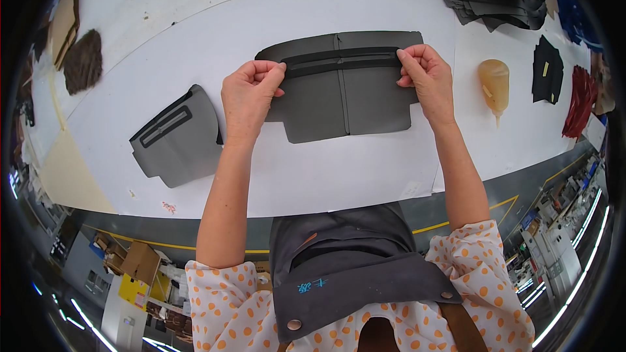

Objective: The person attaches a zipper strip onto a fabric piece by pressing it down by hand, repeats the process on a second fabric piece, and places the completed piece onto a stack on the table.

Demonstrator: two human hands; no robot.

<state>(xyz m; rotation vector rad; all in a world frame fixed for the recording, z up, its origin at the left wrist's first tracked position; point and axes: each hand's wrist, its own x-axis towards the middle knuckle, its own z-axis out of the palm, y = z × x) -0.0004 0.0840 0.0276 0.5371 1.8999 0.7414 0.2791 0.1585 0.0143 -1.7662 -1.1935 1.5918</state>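
Left hand [249,96] and right hand [432,85] pinch opposite ends of black strip [316,68]; grey panel [378,101] beneath, mostly on near side.

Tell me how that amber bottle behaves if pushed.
The amber bottle may well roll, since its rounded body lies on its side. It would probably curve rather than run straight, as it tapers to a thin nozzle. It might slide: the white surface beneath looks smooth.
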